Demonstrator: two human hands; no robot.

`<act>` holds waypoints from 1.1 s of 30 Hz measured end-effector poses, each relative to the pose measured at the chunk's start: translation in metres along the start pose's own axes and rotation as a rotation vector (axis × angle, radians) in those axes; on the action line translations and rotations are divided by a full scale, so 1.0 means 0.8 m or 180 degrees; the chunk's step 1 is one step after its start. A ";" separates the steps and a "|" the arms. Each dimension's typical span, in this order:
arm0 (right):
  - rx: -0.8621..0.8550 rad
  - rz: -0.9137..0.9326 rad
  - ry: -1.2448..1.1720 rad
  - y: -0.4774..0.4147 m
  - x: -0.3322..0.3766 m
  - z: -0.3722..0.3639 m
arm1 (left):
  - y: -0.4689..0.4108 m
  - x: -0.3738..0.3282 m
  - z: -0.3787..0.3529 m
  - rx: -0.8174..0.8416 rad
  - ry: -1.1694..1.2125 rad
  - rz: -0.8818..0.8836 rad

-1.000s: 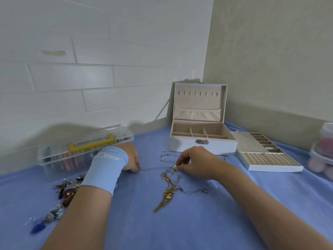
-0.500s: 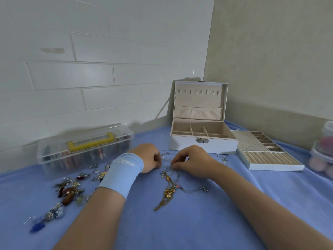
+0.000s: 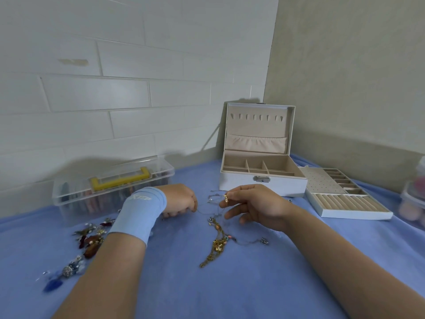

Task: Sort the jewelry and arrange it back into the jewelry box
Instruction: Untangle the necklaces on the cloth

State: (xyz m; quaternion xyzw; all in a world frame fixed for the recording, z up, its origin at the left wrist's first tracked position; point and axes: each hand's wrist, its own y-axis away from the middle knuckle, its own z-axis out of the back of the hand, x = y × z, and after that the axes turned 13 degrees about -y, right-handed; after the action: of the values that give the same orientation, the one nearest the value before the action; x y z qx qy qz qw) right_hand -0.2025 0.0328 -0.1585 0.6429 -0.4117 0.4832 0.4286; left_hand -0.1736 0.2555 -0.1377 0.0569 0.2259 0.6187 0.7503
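A white jewelry box (image 3: 262,184) stands open at the back, its beige compartments bare. Its lift-out tray (image 3: 345,199) lies to the right of it. My right hand (image 3: 255,207) pinches a small gold charm on a thin chain (image 3: 226,198) just above the blue cloth. My left hand (image 3: 181,200), with a light blue wristband, rests curled on the cloth and seems to pinch the same thin chain at its left end. A tangle of gold and beaded chains (image 3: 217,244) lies in front of my hands. Loose earrings and pendants (image 3: 89,240) are scattered at the left.
A clear plastic case with a yellow handle (image 3: 115,183) stands at the back left against the white brick wall. Clear containers with pink things (image 3: 414,199) sit at the far right edge. A blue cloth (image 3: 230,291) covers the surface.
My left hand slid right, from beside the plastic case toward the chains. My right hand lifted off the cloth with the gold charm pinched, and its other fingers spread.
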 end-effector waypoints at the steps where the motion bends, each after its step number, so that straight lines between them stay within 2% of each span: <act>1: 0.0053 -0.0037 -0.0025 0.001 0.000 0.000 | 0.002 0.003 0.002 0.0029 0.0031 0.0093; 5: 0.0068 -0.0116 0.0167 -0.001 -0.004 0.000 | 0.014 0.015 0.015 0.0129 -0.0183 0.0565; 8: 0.0051 -0.0120 0.0404 -0.002 -0.006 -0.001 | 0.024 0.013 0.019 0.0110 -0.0658 0.0833; 11: -0.0052 -0.0064 0.0596 -0.003 -0.008 -0.002 | 0.031 0.008 0.019 0.0120 -0.1191 0.0936; 14: -0.0088 -0.0016 0.0643 -0.004 -0.009 -0.004 | 0.031 0.006 0.018 0.0209 -0.1104 0.0933; 20: -0.0016 0.0078 0.0598 -0.001 -0.008 -0.007 | 0.024 -0.003 0.020 -0.0274 -0.1426 0.0475; 26: -0.0046 0.0331 0.0299 0.000 -0.004 -0.010 | 0.013 -0.025 -0.002 -0.0639 -0.0585 -0.0743; 33: -0.0056 0.0690 -0.0345 -0.001 0.002 -0.009 | -0.004 -0.009 -0.010 -0.0539 -0.0391 -0.0917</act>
State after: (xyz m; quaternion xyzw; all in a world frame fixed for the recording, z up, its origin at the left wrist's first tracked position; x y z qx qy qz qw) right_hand -0.2031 0.0396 -0.1558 0.6159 -0.5057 0.4876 0.3566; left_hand -0.1748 0.2464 -0.1439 -0.0018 0.1325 0.5170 0.8457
